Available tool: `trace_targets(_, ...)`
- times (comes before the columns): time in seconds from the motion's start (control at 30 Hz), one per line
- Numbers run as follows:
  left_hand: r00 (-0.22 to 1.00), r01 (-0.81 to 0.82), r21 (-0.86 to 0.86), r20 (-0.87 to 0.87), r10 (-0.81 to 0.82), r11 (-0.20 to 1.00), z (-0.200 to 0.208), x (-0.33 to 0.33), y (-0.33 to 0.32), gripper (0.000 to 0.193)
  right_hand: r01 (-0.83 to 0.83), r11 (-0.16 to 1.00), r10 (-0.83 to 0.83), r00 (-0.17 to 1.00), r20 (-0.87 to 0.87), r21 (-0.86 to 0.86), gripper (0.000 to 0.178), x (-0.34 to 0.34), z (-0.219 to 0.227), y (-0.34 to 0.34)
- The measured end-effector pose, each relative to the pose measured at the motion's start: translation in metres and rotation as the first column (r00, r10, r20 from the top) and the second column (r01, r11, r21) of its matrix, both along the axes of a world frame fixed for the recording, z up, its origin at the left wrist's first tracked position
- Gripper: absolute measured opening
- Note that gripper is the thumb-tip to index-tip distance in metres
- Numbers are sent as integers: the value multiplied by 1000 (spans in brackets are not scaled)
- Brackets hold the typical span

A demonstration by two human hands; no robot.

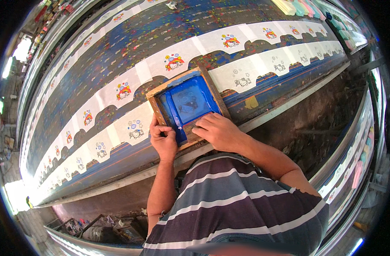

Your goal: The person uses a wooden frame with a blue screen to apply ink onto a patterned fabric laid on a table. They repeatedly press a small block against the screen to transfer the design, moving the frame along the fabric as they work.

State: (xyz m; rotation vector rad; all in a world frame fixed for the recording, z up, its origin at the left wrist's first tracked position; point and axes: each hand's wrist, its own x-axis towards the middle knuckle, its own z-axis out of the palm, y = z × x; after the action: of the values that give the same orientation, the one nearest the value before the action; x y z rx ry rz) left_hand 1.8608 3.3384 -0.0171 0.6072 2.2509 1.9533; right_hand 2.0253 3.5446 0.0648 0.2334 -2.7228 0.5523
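A wooden screen-printing frame (215, 94) lies on the near edge of a long table, over the nearest row of white cloth pieces. Its mesh (188, 101) has a blue border, and a faint design shows through the middle. My left hand (163, 140) grips the frame's lower left side with curled fingers. Inside the frame's near end, my right hand (216, 131) is closed on a wooden squeegee (195, 135), whose lower edge is hidden. To the left lies a cloth piece (134, 128) with blue flowers and a dark outline figure; the piece (239, 77) to the right shows grey outlines.
A farther row of cloth pieces (173, 61) carries coloured rainbow prints. The paint-spotted table (131, 45) has a pale rail (295, 96) along its near edge. Folded pastel cloths (295, 7) sit at the far right. Another table (344, 170) stands behind me on the right.
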Motion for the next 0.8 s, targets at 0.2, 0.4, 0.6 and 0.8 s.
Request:
trace_targets(0.2,999,-7,15,37,7,1000,0,1,1,21,13,999,-16,996,91,39,35,-11,11,8)
trace_targets(0.4,1000,-8,-15,1,8,1000,-3,2,1,20,21,1000,-20,994,111,-9,34,7,13,1)
trace_targets(0.6,1000,3,-58,-16,-4,998,-3,2,-1,21,57,998,-57,998,32,-10,36,9,0,-6)
trace_targets(0.8,999,21,-27,-24,-22,999,-5,2,1,22,78,997,-78,997,1,-4,34,-7,-6,-2)
